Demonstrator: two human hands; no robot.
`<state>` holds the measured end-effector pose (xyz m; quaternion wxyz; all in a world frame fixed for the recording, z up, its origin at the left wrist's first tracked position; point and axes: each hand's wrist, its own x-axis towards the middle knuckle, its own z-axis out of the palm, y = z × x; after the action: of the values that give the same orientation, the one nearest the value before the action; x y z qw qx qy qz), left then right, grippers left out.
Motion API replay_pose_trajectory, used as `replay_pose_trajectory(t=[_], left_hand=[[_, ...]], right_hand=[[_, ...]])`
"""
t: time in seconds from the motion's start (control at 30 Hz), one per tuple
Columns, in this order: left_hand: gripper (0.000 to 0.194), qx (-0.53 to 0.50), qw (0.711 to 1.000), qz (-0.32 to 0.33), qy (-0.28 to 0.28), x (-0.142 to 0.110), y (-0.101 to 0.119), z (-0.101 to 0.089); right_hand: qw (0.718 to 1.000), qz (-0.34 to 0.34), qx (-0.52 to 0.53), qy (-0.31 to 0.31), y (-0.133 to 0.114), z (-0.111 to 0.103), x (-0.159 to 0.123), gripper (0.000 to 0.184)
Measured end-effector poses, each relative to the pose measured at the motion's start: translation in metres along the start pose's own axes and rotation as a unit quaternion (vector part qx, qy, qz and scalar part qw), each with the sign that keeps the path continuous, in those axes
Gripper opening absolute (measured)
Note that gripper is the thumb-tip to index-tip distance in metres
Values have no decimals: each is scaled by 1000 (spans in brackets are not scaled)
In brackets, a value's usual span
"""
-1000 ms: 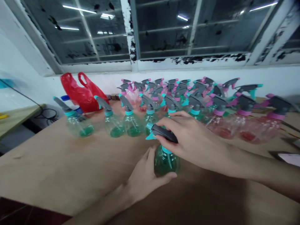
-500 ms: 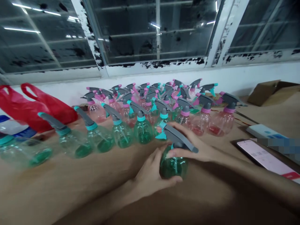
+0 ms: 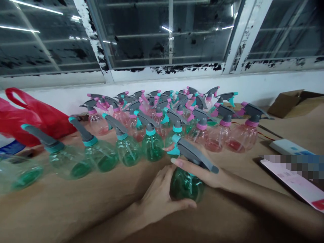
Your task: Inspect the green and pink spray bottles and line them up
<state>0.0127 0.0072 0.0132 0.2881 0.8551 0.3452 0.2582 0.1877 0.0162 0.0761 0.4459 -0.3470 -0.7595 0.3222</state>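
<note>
A green see-through spray bottle (image 3: 187, 187) with a grey and turquoise trigger head stands upright between my hands, near the table's front. My left hand (image 3: 162, 192) is wrapped round the bottle's body from the left, its thumb across the front. Around the neck and spray head closes my right hand (image 3: 202, 170), with a finger along the near side below the trigger; its other fingers are partly hidden behind the head. Just beyond stands a row of green spray bottles (image 3: 153, 146) with turquoise collars, and pink spray bottles (image 3: 241, 136) with pink collars.
More spray bottles crowd toward the white wall under the windows. A red plastic bag (image 3: 43, 118) lies at the left. On the right are a phone (image 3: 291, 182), a white box (image 3: 288, 148) and an open cardboard box (image 3: 291, 104). The table (image 3: 101, 206) is brown.
The view has shifted slightly, so the bottles on the left appear farther left and nearer. My right hand's front finger has straightened along the bottle's neck. Both hands stay on the bottle.
</note>
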Motion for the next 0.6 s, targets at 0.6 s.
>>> replay_pose_trajectory(t=[0.6], left_hand=[[63,264,961,18,-86,-11,-21,-4]], right_hand=[[998,-10,-16,67,19,-16,5,19]])
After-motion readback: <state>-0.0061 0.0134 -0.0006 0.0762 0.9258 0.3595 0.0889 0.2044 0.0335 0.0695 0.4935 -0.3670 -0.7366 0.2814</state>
